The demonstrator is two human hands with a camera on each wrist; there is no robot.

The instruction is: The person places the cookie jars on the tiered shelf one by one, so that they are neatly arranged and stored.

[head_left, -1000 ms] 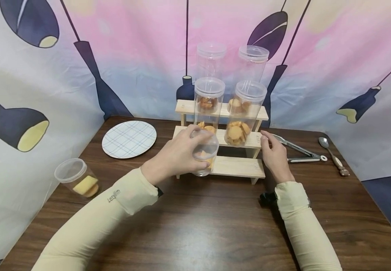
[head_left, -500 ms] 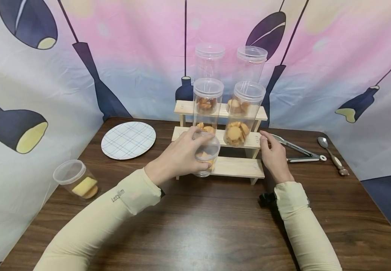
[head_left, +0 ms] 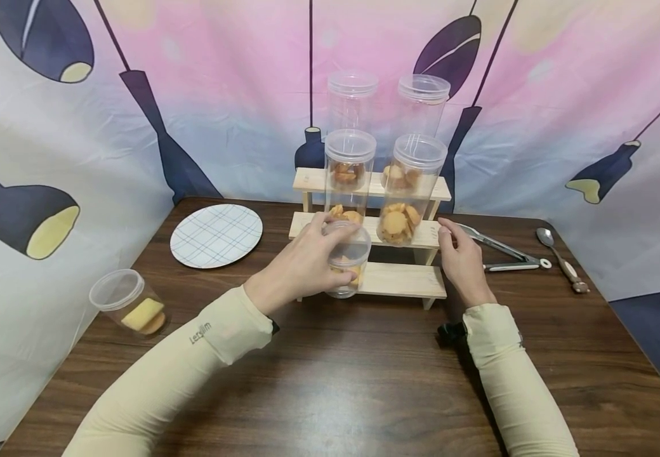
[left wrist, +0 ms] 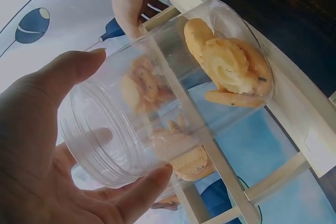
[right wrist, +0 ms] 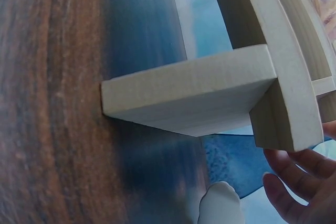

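My left hand (head_left: 301, 257) grips a clear plastic jar (left wrist: 152, 114) round its upper end, thumb on one side and fingers on the other. Several piped cookies (left wrist: 231, 66) lie in the bottom of that jar, which stands at the left of the lowest step of a wooden tiered rack (head_left: 404, 279). At the rack's right side, my right hand (head_left: 463, 263) has its fingertips against the end of the middle step (right wrist: 299, 114), fingers loosely bent. Two lidded jars with cookies, a left one (head_left: 348, 200) and a right one (head_left: 401, 219), stand on the middle step.
Two more jars stand on the top step, a left one (head_left: 349, 105) and a right one (head_left: 421, 114). Tongs (head_left: 507, 254) and a spoon (head_left: 561, 260) lie at right. A checked plate (head_left: 216, 236) and a cookie jar (head_left: 130, 301) are at left.
My left hand and its jar have shifted very slightly to the right and then stayed put. The right hand keeps its place at the rack's side.
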